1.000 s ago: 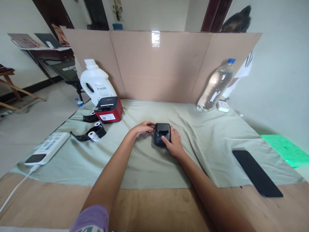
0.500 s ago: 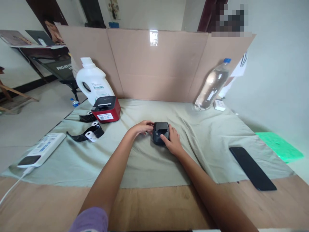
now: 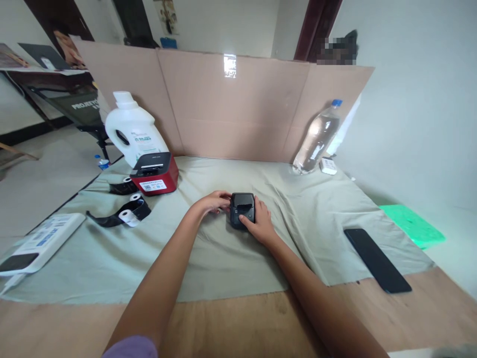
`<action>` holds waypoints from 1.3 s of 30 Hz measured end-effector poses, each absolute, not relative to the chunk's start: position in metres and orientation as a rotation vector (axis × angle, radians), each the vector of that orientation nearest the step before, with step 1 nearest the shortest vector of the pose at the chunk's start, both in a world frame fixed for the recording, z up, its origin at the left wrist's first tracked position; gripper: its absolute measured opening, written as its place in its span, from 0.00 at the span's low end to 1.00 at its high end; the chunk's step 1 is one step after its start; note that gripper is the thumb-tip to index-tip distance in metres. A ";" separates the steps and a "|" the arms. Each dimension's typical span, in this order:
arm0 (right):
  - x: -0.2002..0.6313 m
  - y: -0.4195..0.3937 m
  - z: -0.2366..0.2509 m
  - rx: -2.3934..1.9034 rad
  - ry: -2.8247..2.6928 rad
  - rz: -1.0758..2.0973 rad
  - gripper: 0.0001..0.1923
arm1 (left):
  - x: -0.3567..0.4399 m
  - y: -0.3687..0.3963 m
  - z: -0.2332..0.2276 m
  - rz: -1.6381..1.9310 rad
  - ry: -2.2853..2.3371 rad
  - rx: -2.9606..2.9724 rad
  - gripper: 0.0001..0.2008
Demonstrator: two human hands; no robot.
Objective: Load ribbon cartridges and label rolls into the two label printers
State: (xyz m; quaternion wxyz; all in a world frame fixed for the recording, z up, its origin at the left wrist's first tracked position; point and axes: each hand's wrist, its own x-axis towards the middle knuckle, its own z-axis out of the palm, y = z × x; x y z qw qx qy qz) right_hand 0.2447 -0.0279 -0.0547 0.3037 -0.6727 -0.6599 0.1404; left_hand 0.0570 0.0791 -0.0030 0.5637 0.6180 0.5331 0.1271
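A small black portable printer (image 3: 244,201) with a dark lid rests on the cloth at the middle of the table. Along its right side lie the curled fingers of my right hand (image 3: 262,222), with the thumb pressed on its front near the buttons. My left hand (image 3: 215,201) braces its left side, the fingertips against the edge and partly hidden. Left of my hands stands a red and black printer (image 3: 169,175). White paper rolls (image 3: 128,218) with black strips lie in front of it.
A white jug (image 3: 134,129) and a clear water bottle (image 3: 316,139) stand before a cardboard screen (image 3: 231,109). A white power bank (image 3: 44,238) with a cable lies at left, a black phone (image 3: 376,259) at right. A small white box (image 3: 328,165) sits by the bottle.
The whole view has shifted slightly, so things appear farther left. Both hands stay on the black printer, my right thumb still on its front.
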 end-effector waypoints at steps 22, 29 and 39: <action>0.247 -0.025 -0.057 -1.757 -1.727 0.418 0.47 | 0.052 0.077 -0.001 0.319 1.222 1.439 0.31; 0.248 -0.023 -0.061 -1.741 -1.719 0.380 0.48 | 0.046 0.079 0.011 0.317 1.192 1.524 0.29; 0.247 -0.023 -0.059 -1.761 -1.716 0.389 0.48 | 0.043 0.079 0.006 0.428 1.101 1.485 0.33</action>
